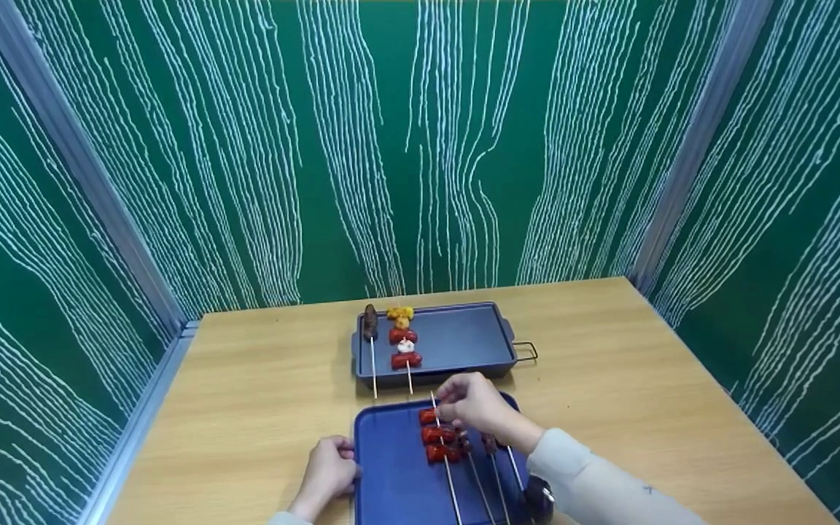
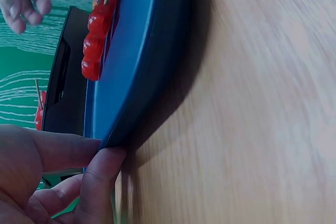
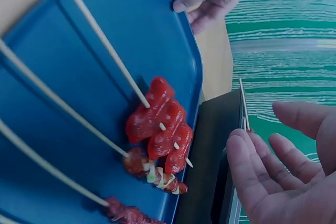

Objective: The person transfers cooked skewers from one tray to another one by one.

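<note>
My left hand pinches the left rim of a blue tray between thumb and finger, as the left wrist view shows close up. On the tray's right half lie several skewers. One carries three glossy red pieces; beside it is a skewer of small browned and pale pieces, then one of dark red meat. My right hand hovers above the far end of the red skewer, fingers loosely bent and nothing between them in the right wrist view.
Behind the tray stands a dark rectangular grill pan with a wire handle on its right. A dark meat skewer and a mixed skewer lie at its left, sticks overhanging the front. Green panels enclose the wooden table.
</note>
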Demonstrator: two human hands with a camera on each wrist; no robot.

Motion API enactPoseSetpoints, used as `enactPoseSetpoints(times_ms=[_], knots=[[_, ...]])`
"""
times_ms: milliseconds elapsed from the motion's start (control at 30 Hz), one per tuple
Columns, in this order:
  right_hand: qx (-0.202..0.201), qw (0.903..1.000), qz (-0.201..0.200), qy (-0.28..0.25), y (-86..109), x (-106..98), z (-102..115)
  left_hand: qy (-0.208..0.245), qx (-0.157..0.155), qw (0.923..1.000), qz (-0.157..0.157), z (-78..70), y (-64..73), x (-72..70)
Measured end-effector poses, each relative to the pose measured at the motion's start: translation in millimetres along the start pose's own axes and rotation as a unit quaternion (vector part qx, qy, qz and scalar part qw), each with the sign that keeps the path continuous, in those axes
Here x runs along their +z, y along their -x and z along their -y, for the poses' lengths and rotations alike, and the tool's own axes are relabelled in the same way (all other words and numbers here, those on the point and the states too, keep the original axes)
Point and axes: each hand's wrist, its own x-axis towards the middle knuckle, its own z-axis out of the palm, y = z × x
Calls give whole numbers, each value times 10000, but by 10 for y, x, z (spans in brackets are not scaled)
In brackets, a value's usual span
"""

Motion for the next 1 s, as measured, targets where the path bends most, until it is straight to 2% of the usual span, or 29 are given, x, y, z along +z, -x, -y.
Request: enactPoseSetpoints(times_ms=[300, 567, 800, 1000], knots=[[459, 9955, -204, -801, -277, 141, -6, 97, 7, 10000, 13, 21, 1, 1], [837, 9804, -484, -1717, -462, 310, -24, -39, 312, 9995, 9, 71, -16, -11], [957, 9727, -673, -2002, -567, 439, -29, 116, 123, 9998, 43, 47, -27, 0], [1112, 9631, -745, -2336, -602, 523, -13, 81, 88, 9999, 16, 34, -18, -1]])
